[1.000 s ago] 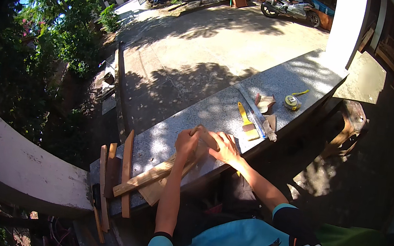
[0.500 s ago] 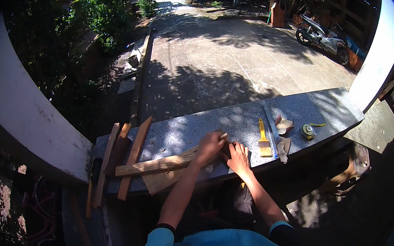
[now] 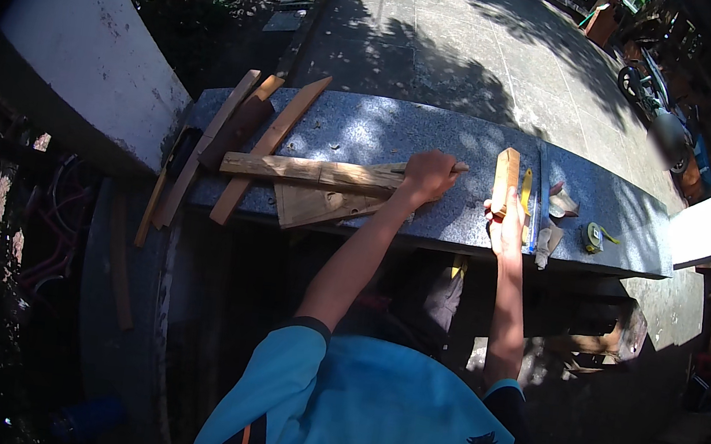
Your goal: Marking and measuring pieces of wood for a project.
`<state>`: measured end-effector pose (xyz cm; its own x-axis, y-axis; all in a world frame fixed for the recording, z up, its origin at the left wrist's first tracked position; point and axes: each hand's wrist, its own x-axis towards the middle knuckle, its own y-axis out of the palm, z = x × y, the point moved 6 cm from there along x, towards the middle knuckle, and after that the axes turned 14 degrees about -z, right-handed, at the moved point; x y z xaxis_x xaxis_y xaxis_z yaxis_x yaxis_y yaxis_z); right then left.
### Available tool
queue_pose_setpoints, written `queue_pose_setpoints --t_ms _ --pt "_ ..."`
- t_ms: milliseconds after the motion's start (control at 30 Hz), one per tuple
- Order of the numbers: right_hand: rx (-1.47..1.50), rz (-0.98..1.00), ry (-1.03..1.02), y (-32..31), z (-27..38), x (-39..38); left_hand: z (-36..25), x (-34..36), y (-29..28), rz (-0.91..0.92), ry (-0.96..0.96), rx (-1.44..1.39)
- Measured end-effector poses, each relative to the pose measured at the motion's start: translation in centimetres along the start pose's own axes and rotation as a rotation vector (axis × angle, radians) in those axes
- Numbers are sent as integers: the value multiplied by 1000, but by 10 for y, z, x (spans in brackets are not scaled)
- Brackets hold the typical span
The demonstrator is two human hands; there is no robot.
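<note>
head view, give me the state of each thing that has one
long wooden bar, lying across other wood pieces
wooden block, held in the right hand
left hand, curled at the bar's end, grip hidden
brush, lying down, partly hidden
tape measure, yellow strip sticking out
brown scrap, curled

I see both bare arms reaching forward from the torso, hands apart and neither touching the other. The bare left forearm slants inward, up and to the right, its wrist roughly in line with it. The bare left hand is curled into a loose fist, its back turned up toward me. The bare right forearm runs almost straight ahead, leaning only slightly. I find the bare right hand a little nearer the body than the left, its fingers bent in a grip; I cannot make out every finger.
</note>
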<state>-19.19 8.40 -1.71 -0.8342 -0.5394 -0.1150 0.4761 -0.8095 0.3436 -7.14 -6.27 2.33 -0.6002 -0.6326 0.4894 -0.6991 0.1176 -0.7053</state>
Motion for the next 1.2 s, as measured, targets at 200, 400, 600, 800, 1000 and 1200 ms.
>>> queue_pose_setpoints --t_ms 200,400,600,800,1000,1200 --pt "69 108 161 -10 5 -22 -2 -8 8 -10 -7 33" --pt "170 164 159 -3 17 -21 -4 -6 -1 -167 -81 -13" --pt "79 55 164 7 27 -22 -11 -5 -5 -99 -65 -37" --pt "-99 130 152 19 17 -21 6 -8 10 35 -10 155" --pt "-12 43 63 11 29 -15 -5 -8 4 -77 23 59" --pt "81 10 132 12 25 -23 -14 -10 -3 -176 65 93"
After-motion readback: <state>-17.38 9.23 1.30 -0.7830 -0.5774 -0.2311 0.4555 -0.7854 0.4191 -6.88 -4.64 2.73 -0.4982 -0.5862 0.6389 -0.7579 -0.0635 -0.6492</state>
